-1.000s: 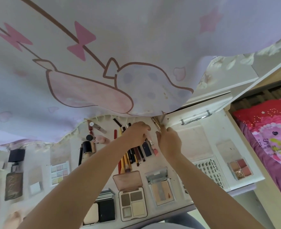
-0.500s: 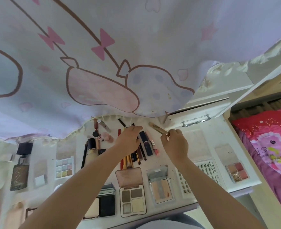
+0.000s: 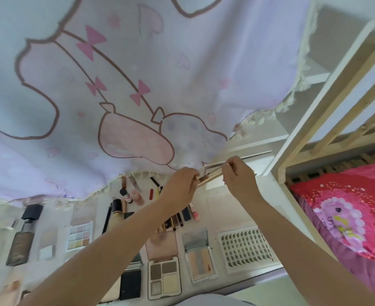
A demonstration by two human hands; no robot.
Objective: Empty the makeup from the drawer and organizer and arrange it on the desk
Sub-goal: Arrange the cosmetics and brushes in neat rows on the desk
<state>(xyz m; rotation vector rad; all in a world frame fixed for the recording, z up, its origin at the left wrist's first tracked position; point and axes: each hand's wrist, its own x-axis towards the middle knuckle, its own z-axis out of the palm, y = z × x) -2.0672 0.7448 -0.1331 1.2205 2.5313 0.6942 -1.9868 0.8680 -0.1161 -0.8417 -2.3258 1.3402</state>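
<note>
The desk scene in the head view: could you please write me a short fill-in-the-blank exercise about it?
1. Both hands, the left hand and the right hand, hold one slim gold ____ between them.
2. The four-pan eyeshadow palette lies with its lid ____.
3. The false lash tray lies to the ____ of the contour palette.
4. The hanging curtain is printed with pink ____.

Missing words: pencil; open; right; bows
</note>
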